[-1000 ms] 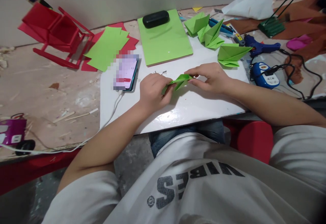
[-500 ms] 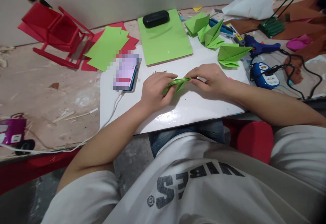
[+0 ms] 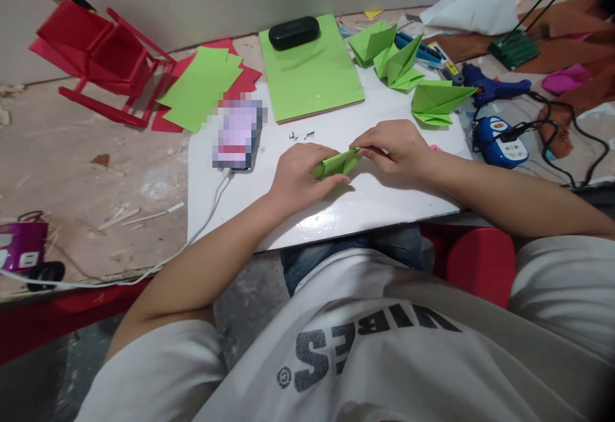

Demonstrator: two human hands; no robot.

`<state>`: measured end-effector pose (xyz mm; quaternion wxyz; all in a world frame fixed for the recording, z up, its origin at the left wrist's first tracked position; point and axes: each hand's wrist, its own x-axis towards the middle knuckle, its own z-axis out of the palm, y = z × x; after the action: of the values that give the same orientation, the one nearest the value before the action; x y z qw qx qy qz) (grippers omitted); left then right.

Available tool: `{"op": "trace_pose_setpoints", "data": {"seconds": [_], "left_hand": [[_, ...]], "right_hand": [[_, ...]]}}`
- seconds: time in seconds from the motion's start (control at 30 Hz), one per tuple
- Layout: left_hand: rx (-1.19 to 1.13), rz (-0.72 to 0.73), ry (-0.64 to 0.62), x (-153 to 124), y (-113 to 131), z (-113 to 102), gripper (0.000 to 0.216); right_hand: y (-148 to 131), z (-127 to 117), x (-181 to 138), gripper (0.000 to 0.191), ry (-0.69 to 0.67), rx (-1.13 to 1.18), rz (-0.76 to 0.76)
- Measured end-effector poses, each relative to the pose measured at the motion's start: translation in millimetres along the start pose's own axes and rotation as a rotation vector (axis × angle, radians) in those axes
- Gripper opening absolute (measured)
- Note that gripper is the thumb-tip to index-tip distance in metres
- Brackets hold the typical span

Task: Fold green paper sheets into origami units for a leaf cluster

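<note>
A folded piece of green paper is held between my two hands, just above the white board. My left hand grips its left end, with the thumb along the near side and the fingers behind. The thumb and index finger of my right hand pinch its right corner. Three folded green paper pieces with fanned, pointed flaps stand beyond my right hand. A stack of green paper lies beyond the folded piece, bearing a black case.
A phone on a white cable lies left of my left hand. Further left are cut green sheets and a red paper rocking chair. At right are a blue glue gun, a blue power socket and black cords.
My left thumb has extended to the right along the near side, and more of the folded paper's face now shows. My right hand keeps its pinch in nearly the same place.
</note>
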<state>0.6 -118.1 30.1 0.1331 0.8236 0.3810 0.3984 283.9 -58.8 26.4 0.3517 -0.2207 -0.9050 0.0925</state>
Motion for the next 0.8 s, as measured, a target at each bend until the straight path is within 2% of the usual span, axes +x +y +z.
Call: {"op": "trace_pose_setpoints", "data": {"seconds": [0.13,0.23,0.33,0.6,0.8], "left_hand": [[-0.013,-0.131,-0.008,-0.5,7.3,2.7,0.036],[-0.076,-0.157,0.004,1.3,12.5,2.7,0.020],[-0.093,-0.175,0.011,2.4,14.3,2.2,0.015],[-0.082,-0.179,0.024,1.7,16.2,5.0,0.028],[-0.178,-0.200,0.006,0.8,18.1,10.2,0.039]], "right_hand": [[4.3,1.1,-2.0,0.030,0.006,0.007,-0.024],[6.5,1.8,-3.4,0.030,0.011,0.022,-0.047],[4.3,1.2,-4.5,0.031,0.034,0.020,-0.061],[-10.7,-0.1,-6.8,0.030,0.108,0.025,0.022],[-15.8,7.8,-7.3,0.027,0.240,0.035,-0.045]]}}
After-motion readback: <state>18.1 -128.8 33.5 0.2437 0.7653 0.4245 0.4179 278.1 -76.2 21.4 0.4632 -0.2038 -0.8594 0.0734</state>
